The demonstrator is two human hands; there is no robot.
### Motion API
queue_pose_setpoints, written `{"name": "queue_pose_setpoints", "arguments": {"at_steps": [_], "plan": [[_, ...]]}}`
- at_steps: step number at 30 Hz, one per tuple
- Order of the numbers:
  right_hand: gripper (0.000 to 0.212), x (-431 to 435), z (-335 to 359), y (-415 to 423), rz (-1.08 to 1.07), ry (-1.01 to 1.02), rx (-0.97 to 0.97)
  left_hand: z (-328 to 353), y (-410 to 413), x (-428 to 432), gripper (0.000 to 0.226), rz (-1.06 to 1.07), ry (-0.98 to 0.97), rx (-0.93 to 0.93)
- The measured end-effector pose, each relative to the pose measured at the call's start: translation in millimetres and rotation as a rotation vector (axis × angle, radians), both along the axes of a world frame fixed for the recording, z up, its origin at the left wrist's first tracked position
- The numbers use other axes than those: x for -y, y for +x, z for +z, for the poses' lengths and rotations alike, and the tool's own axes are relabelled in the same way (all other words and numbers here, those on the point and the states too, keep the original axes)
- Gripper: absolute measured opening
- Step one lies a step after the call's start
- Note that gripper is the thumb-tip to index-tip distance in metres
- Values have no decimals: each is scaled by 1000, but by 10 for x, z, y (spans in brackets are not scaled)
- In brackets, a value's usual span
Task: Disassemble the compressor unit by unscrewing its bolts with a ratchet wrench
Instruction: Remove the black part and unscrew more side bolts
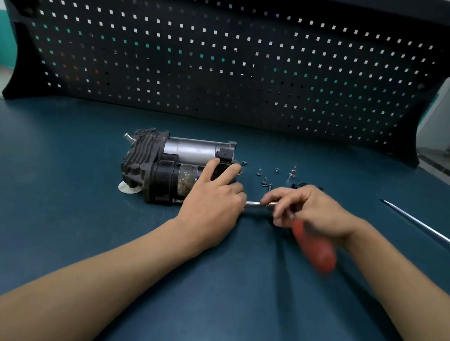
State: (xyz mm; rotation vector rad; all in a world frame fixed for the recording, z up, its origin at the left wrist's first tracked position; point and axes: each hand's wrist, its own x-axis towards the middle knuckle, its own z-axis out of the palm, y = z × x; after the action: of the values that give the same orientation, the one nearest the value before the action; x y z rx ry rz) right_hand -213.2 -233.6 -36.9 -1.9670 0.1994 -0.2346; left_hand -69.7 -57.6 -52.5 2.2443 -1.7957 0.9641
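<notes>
Since the compressor unit (165,165) is cast metal w/ a steel canister, it's prob. heavy, stiff and hard to crush. It lies on its side mid-table (80,212), and the ribbed black body looks like the surest hold. Left hand (213,201) grips its right end, fingers curled over the cap. Right hand (312,212) pinches the ratchet wrench (314,247) at the metal shaft; the red handle is blurred. Socket end & bolt are hidden behind the left hand. Loose bolts (265,180) lie near, too small to count.

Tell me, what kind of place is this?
Probably a workshop: a workbench backed by a pegboard, a compressor unit under the left hand, loose bolts, and a red-handled ratchet wrench in the right hand.
</notes>
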Motion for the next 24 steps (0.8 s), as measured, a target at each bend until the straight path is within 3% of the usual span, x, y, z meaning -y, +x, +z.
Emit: {"name": "queue_pose_setpoints", "arguments": {"at_steps": [2,5,7,11,16,24], "plan": [[54,-39,-3,-4,14,-18,-6,-9,10,-2,13,3,5,4],[37,-77,22,-20,-32,64,59,-3,5,5,16,6,-1,-6],[39,-80,28,-25,-84,76,79,5,3,9,17,5,-8,-11],[17,-79,9,-1,-137,14,5,11,7,16,20,-7,-24,-50],[28,-57,-2,120,-285,284,-91,11,9,20,21,5,-9,-76],[27,-21,10,160,-359,376,-184,15,15,10,22,-20,-27,-80]]}}
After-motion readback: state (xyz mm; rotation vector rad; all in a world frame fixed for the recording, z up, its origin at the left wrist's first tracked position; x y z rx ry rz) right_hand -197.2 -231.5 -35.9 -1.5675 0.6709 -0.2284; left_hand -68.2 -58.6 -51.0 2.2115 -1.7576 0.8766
